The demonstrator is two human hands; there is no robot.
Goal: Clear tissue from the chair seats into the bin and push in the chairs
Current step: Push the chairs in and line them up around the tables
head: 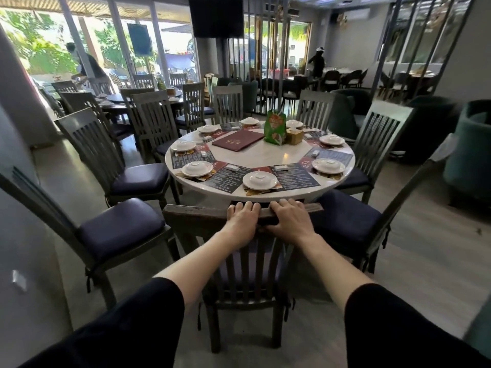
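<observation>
Left hand [243, 221] and right hand [291, 221] grip the chair [191, 216] top rail at the round table [265, 155].

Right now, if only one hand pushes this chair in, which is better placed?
Left. The left hand grips the chair by its top rail near the middle, so should push straight; the right hand grips nearer the right end and might turn it.

Both arms stretch forward, bare below black sleeves. The left hand [243, 224] and right hand [291, 221] sit side by side, fingers curled over the top rail of the grey wooden slat-backed chair [186, 216].
</observation>
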